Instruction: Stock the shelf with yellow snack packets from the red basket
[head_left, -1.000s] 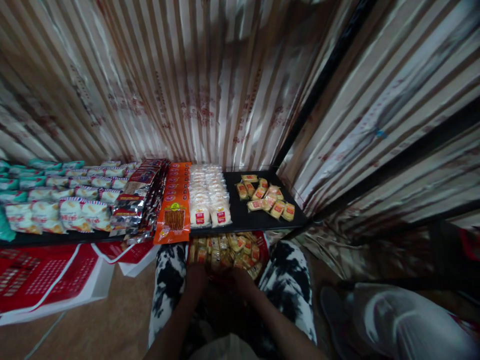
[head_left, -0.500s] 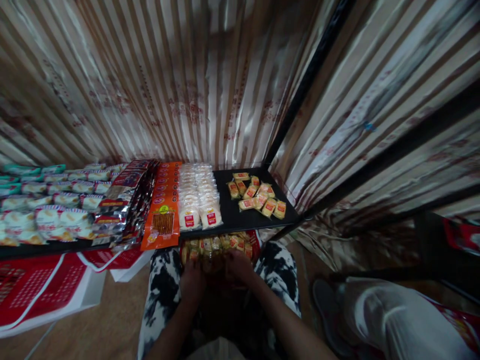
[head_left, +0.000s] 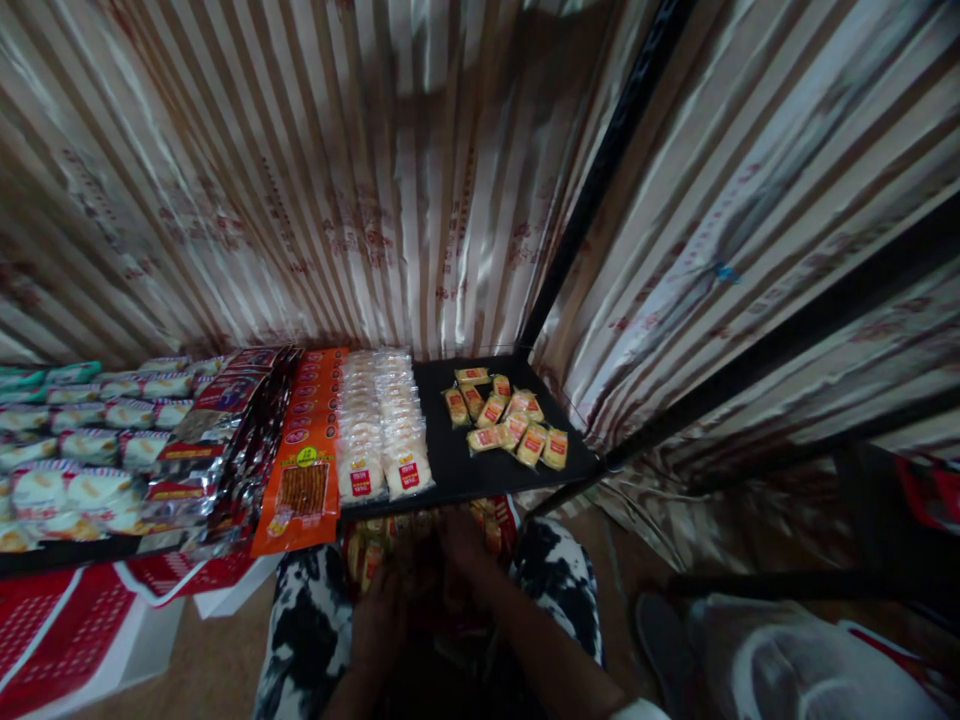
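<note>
Below the front edge of the black shelf (head_left: 442, 480), both my hands are down at a red-edged box (head_left: 512, 525) of small yellow wrapped snacks (head_left: 373, 560). My left hand (head_left: 380, 605) is at the near left side of these packets, its fingers pointing forward in deep shadow. Over the middle of the box is my right hand (head_left: 461, 545), its fingertips dark and partly under the shelf edge. Whether either hand grips a packet is too dim to see. Loose yellow snack packets (head_left: 514, 430) lie scattered on the shelf's right end.
Left of the loose packets stand two rows of white round wrapped crackers (head_left: 386, 440), an orange snack bag (head_left: 304, 480), dark foil packs (head_left: 217, 430) and white packets (head_left: 97, 490). Red-and-white boxes (head_left: 67, 630) are below. A black post (head_left: 592, 210) rises behind. At right is another person's leg (head_left: 802, 650).
The view has shifted, so the shelf sits lower and further left. My right hand reaches further forward over the box; my left hand has turned slightly near its left side.
</note>
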